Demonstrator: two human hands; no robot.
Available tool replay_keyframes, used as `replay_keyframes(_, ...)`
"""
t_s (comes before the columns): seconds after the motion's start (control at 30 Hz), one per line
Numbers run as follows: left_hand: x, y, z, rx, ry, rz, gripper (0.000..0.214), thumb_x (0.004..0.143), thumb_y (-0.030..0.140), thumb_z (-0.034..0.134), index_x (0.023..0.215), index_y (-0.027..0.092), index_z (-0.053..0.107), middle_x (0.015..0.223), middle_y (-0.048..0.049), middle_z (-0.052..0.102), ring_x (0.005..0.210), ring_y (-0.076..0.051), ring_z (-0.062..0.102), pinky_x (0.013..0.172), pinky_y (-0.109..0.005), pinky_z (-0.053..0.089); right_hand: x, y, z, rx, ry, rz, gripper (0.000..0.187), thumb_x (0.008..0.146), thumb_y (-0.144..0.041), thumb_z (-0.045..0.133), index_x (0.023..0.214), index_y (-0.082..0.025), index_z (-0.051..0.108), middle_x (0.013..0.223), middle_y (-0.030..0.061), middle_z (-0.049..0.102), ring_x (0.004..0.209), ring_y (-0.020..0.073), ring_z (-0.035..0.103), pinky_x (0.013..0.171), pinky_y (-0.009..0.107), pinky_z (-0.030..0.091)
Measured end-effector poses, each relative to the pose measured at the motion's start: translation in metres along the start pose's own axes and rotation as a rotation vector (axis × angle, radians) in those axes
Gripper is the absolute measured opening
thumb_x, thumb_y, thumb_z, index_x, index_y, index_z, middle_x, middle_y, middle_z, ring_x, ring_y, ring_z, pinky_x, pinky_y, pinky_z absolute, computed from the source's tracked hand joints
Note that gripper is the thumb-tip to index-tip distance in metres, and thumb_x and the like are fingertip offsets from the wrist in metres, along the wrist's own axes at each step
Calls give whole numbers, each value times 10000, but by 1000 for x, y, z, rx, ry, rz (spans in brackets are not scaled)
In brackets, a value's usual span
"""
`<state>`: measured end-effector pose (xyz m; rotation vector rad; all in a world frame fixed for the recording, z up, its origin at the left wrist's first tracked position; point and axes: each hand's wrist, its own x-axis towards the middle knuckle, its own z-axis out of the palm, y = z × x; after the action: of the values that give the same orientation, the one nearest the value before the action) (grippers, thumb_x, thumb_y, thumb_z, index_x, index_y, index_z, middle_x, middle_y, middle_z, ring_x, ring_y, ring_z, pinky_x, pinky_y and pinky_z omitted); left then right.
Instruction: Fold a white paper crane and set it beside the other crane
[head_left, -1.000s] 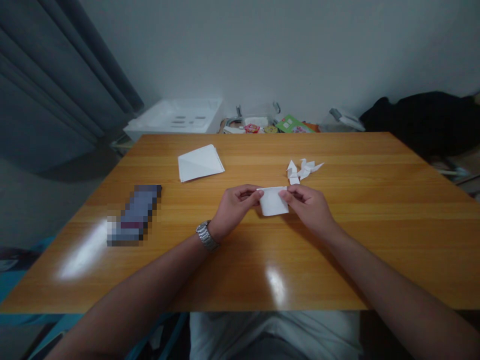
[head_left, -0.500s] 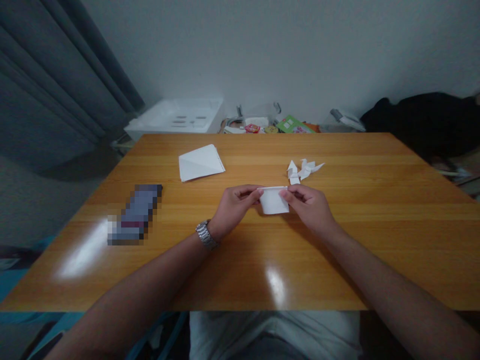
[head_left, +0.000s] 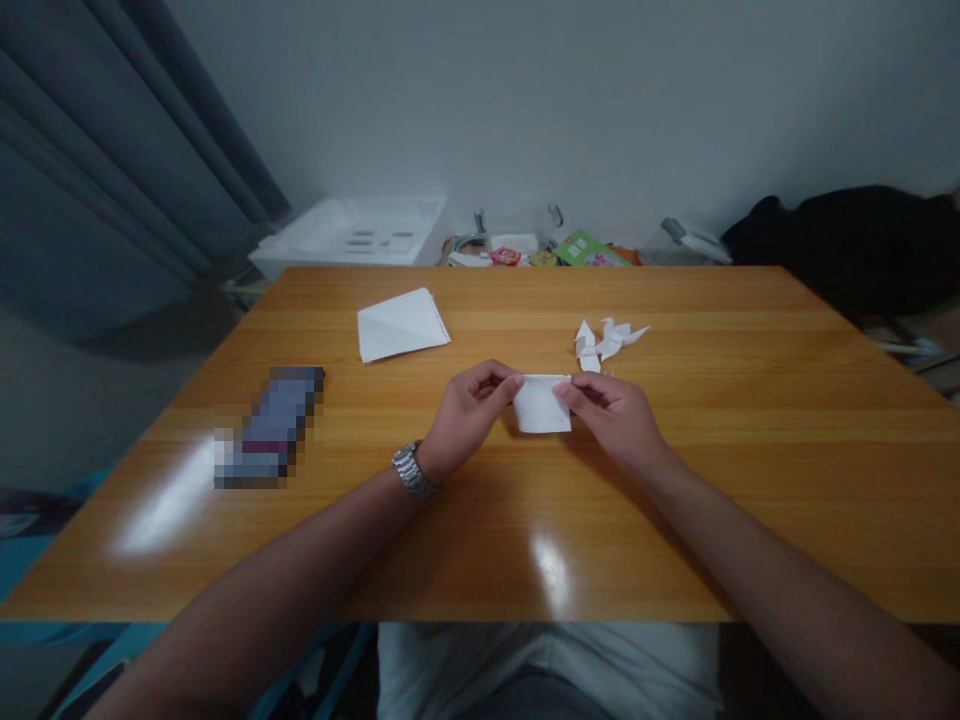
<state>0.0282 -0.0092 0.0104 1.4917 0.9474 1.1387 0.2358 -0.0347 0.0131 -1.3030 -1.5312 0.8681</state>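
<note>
A small white folded paper (head_left: pixel 543 406) is stretched between my two hands above the table's middle. My left hand (head_left: pixel 474 403), with a metal watch (head_left: pixel 413 470) on its wrist, pinches the paper's upper left corner between thumb and fingers. The upper right corner is gripped the same way by my right hand (head_left: pixel 611 408). Just beyond my right hand lie white origami figures, an upright pointed one (head_left: pixel 587 347) and a bird-like one (head_left: pixel 618 337). The fingertips behind the paper are hidden.
On the wooden table (head_left: pixel 750 480), a stack of white paper (head_left: pixel 403 325) lies at the far left. A pixelated, phone-like object (head_left: pixel 277 420) rests nearer on the left. Behind the table stand a white tray (head_left: pixel 375 230) and assorted items, including a green booklet (head_left: pixel 587 249).
Both hands have shifted slightly left with the folded paper. Its lower edge hangs a little lower and flatter, while everything else on the table stays put.
</note>
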Motion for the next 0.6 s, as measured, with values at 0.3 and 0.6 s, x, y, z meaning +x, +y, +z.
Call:
replay_keyframes(0.3,-2,6,1,143,38,60,287,898,425,661,861,142,695,839,-54,713,761,-147,632,678,-234,500,-1,-3,4,56,-49,7,243,872,-437,667,826,-199,685,791,43,718,702,180,639,648,295,514)
replay_keyframes(0.6,-2,8,-3,264,-29,77,268,899,398,662,866,141,731,822,-53,746,732,-144,664,639,-216,510,1,4,-4,29,-113,-59,249,907,-417,654,945,-193,757,902,58,768,819,199,695,769,326,551)
